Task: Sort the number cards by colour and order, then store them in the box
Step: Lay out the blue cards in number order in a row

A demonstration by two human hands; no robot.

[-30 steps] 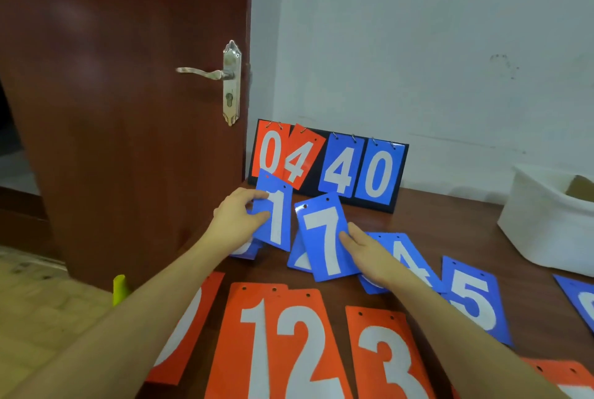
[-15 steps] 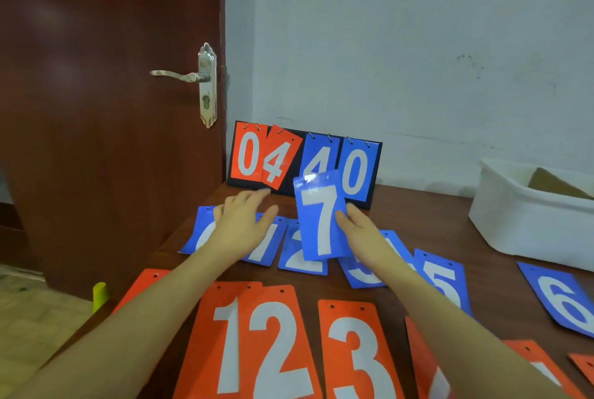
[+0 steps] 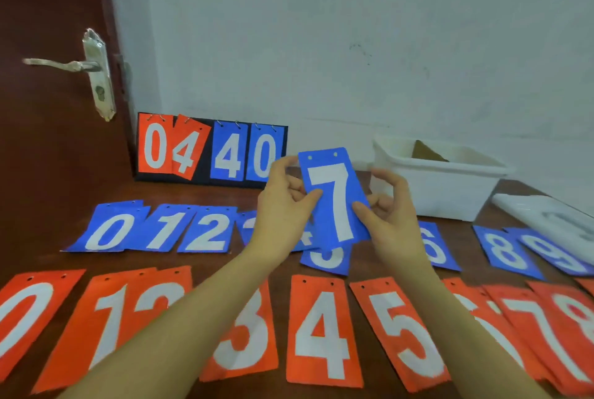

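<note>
Both hands now on the blue 7 card (image 3: 334, 196); half a sec ago only the right held it while the left lay on the blue row. Card has also come up off the surface (image 3: 257, 262) and further right, toward the gap it belongs in.

Nearest, below the forearms: orange row (image 3: 321, 331) laid out 0 thru 8, some overlapping, partly hidden by the arms, so can't confirm every digit. Looks done, or close to it.

Just past that, under and to both sides of the hands: blue row (image 3: 160, 228). 0, 1, 2 sit left of the left hand (image 3: 283, 205); 3 and 4 mostly hidden behind it; 5 directly below the held card. 6 peeks out beside the right wrist, then 8 and 9 well to the right.

Left hand pinches the card's left edge w/ thumb and fingers curled; right hand (image 3: 389, 205) pinches the lower right edge, thumb on the face. Card held upright, tilted a bit.

Step in hand, I'd judge: slotting blue 7 into order. Next move calls for lowering it between 6 and 8, to the right of the right hand, w/o shoving the neighbours.

Beyond the right hand: white box (image 3: 450, 192), not yet loaded w/ cards as far as visible. Beyond the left hand: scoreboard stand (image 3: 212, 151) reading 04 40.
</note>
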